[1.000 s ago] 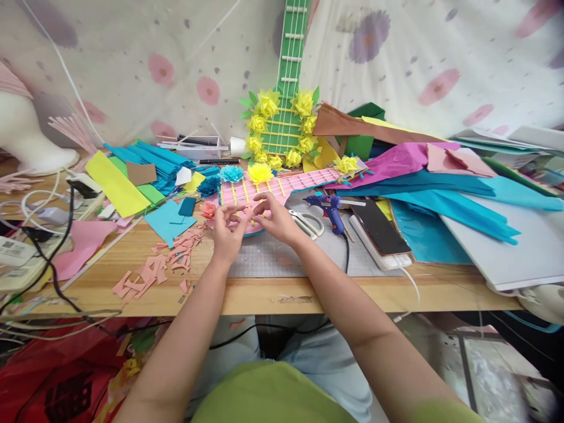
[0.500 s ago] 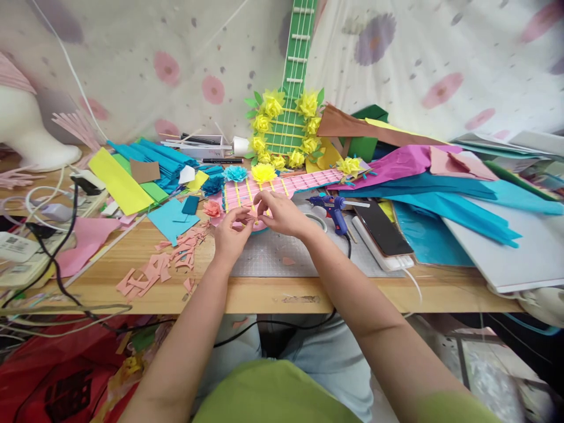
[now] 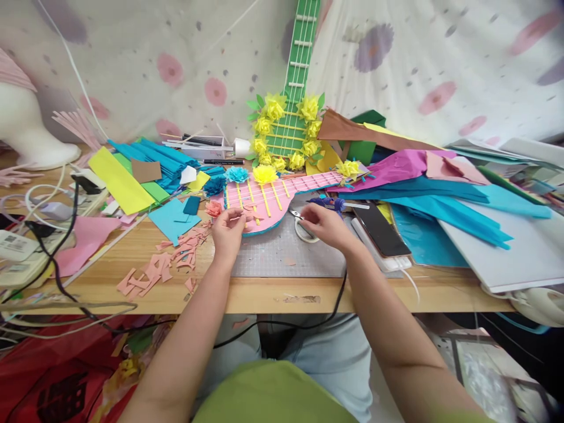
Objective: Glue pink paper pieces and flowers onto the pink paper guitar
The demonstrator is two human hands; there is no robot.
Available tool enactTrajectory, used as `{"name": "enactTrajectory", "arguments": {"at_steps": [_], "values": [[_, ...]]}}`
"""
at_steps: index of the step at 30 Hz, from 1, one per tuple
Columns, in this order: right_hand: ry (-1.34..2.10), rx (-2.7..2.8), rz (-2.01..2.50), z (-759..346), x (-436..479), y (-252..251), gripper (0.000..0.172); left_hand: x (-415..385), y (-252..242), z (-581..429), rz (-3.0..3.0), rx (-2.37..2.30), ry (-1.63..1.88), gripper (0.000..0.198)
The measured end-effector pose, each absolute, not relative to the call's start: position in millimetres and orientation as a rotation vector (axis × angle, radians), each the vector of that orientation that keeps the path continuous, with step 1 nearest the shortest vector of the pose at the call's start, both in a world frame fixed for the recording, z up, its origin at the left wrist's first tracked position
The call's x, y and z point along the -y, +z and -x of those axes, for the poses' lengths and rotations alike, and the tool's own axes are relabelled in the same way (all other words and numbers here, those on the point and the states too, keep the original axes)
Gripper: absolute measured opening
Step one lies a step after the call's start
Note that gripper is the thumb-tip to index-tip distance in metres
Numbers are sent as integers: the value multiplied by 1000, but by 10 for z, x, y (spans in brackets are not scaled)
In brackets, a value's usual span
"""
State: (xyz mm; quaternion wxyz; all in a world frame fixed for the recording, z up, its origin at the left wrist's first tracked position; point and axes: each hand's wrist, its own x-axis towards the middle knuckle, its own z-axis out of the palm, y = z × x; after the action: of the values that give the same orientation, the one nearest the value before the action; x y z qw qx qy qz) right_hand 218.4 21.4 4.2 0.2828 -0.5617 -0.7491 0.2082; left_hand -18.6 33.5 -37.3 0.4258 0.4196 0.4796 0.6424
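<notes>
My left hand [image 3: 229, 232] is closed in a pinch, and a small pink paper piece [image 3: 249, 210] shows at its fingertips. It is over the lower left of a pink paper guitar [image 3: 267, 207] with yellow strips and blue edging. On the grey mat, my right hand [image 3: 325, 224] is closed on the white-handled scissors [image 3: 305, 235], with their metal part pointing up and left. The blue glue gun [image 3: 332, 203] lies just behind that hand, partly covered by it. A coral paper flower [image 3: 214, 208] sits at the guitar's left edge, near a yellow paper flower [image 3: 265, 174] and a blue one [image 3: 237, 174].
Pink paper scraps [image 3: 154, 265] lie left of the cutting mat [image 3: 282, 261]. Behind stands a green paper guitar [image 3: 291, 132] ringed with yellow flowers. A phone [image 3: 382, 229] and blue paper [image 3: 467, 214] are to the right. Cables [image 3: 66, 282] trail at the left.
My right hand has left the left hand's fingertips and moved right to the scissors. My left hand stays over the pink guitar, still pinching the pink paper.
</notes>
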Motion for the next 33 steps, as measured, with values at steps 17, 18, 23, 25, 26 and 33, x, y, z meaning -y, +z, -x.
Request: {"name": "enactTrajectory", "arguments": {"at_steps": [17,18,23,25,26,33], "values": [[686,2223,1668,-2465,-124,-109,17,-275,-410,160,-1437,-1362,1645,14],[652,2296,1612,-2391,-146,-122,16,-259,-415,153,-1509,-1364,1651,12],[611,2572,1560,-2146,-289,-93,14,-215,-446,118,-1724,-1301,1658,11],[634,2654,1588,-2101,-338,-50,12,-216,-465,115,-1732,-1267,1651,11],[639,2681,1603,-2087,-355,-30,10,-217,-475,116,-1727,-1249,1641,12],[760,2564,1544,-2113,-386,29,3,-185,-489,85,-1670,-1181,1536,12]]}}
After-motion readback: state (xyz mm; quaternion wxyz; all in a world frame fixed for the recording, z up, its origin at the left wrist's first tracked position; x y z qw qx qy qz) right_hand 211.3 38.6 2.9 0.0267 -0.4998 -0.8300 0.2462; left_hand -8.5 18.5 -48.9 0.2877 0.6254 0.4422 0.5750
